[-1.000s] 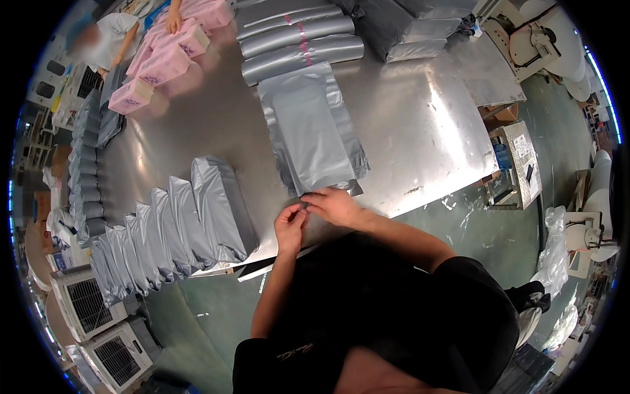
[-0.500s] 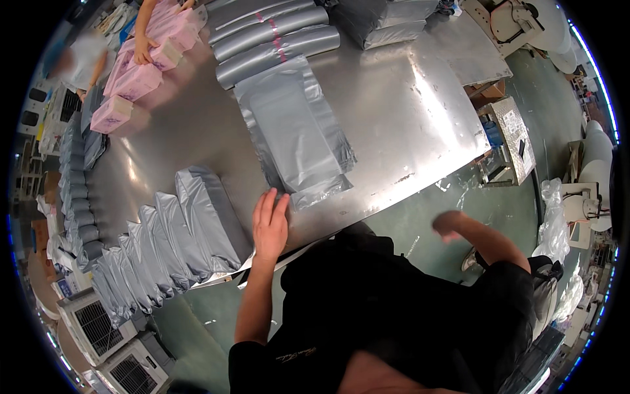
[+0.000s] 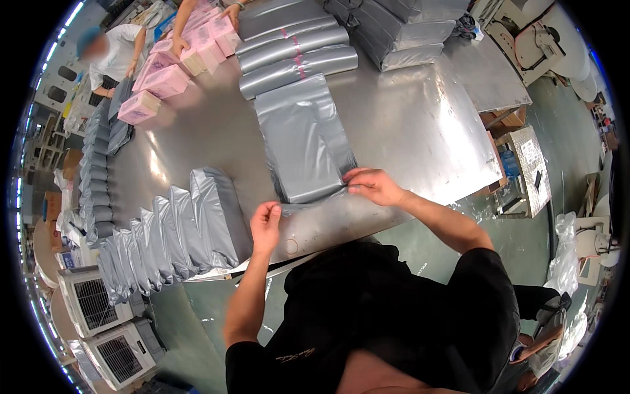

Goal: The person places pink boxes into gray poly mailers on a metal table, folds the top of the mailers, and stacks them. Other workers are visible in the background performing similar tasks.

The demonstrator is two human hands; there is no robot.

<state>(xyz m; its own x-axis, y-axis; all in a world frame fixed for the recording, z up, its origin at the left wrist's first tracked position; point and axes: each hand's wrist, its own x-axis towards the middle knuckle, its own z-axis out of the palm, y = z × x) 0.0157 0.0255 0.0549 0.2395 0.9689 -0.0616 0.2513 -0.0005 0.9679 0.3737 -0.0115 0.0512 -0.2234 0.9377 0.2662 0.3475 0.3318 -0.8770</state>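
Right hand [image 3: 373,186] pinches the near edge of the flat grey plastic mailer bag stack [image 3: 303,138], which lies at the front of the shiny metal table [image 3: 420,125]. Left hand [image 3: 265,225] is loosely curled just beside the table edge; whether it grips film I cannot tell. The film looks thin, light, limp and slippery, best taken at a corner.

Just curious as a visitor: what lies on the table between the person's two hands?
In the head view, the near end of a flat grey plastic bag spans the gap: the right hand pinches its edge, the left hand rests by its other corner.
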